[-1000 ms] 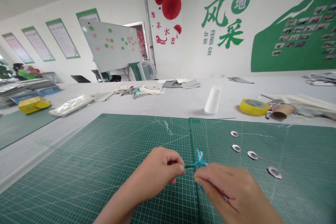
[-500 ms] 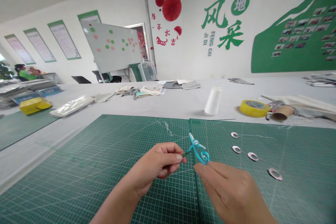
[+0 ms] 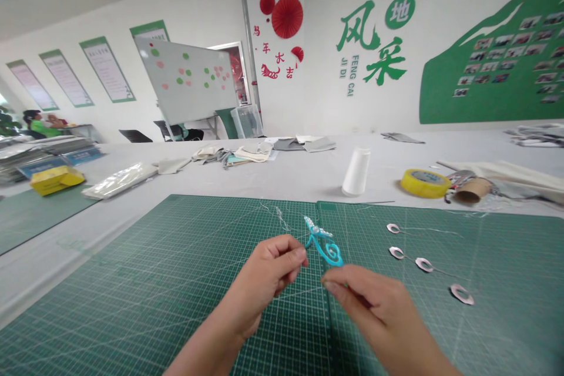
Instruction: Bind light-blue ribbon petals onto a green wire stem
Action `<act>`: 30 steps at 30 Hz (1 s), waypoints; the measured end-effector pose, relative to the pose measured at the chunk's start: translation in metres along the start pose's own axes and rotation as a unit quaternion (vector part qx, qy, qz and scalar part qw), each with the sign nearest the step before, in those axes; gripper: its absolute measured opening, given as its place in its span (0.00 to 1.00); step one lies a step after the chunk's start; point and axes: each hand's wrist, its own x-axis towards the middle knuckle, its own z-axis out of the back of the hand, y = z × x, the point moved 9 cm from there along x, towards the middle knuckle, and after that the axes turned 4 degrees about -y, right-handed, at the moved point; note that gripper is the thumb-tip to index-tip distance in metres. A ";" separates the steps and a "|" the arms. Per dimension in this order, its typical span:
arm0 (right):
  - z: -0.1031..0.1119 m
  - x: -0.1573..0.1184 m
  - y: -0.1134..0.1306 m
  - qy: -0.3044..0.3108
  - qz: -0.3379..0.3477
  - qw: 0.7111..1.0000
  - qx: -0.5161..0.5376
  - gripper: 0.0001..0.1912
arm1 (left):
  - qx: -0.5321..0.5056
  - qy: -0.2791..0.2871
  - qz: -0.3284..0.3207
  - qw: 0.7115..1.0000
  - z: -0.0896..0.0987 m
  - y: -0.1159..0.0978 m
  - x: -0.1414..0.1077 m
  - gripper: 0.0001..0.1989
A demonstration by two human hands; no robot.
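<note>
In the middle of the head view is a bright blue ornament (image 3: 326,254) with a curled loop and a row of pearl-like white beads along its upper arms. My left hand (image 3: 275,267) is closed on its stem, pinching it between thumb and fingertips. My right hand (image 3: 374,299) is also closed, thumb against index finger, right beside the loop's lower end. Whatever lies between those right fingertips is hidden. Both hands are above the green cutting mats (image 3: 211,247).
To the right lie several small pinkish-white rings (image 3: 423,265) with thin threads. Behind the mats stand a white thread cone (image 3: 356,171), a yellow tape roll (image 3: 425,183) and a cardboard tube (image 3: 473,190). Fabric pieces (image 3: 253,151) and a yellow box (image 3: 57,180) are further left.
The ornament has shifted left and slightly up, and its green stem end is now covered by my left fingers. My right hand has moved a little left.
</note>
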 end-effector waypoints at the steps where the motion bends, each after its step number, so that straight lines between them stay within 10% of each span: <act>1: 0.000 0.001 -0.007 0.012 -0.032 0.999 0.026 0.14 | 0.006 -0.012 -0.014 1.000 0.004 -0.004 0.002 0.11; 9: 0.007 -0.033 -0.086 0.068 -0.266 0.940 0.202 0.29 | 0.038 -0.062 -0.062 0.995 0.041 -0.047 0.011 0.11; 15: 0.019 -0.048 -0.124 0.105 -0.252 0.958 0.088 0.28 | 0.025 -0.085 -0.093 0.992 0.058 -0.075 0.017 0.09; 18: 0.041 -0.036 -0.108 0.030 -0.138 0.985 -0.101 0.19 | 0.050 -0.058 -0.082 0.994 0.040 -0.069 0.013 0.10; 21: 0.053 -0.026 -0.066 -0.080 -0.030 0.977 -0.194 0.33 | 0.080 -0.007 -0.048 0.996 0.008 -0.050 0.005 0.09; 26: 0.011 -0.005 -0.021 -0.045 -0.044 0.994 0.088 0.29 | 0.043 0.030 -0.024 0.998 -0.023 -0.026 -0.006 0.10; 30: -0.022 0.001 -0.020 -0.041 -0.151 0.919 0.363 0.18 | 0.005 0.023 -0.011 1.000 -0.025 -0.012 -0.009 0.13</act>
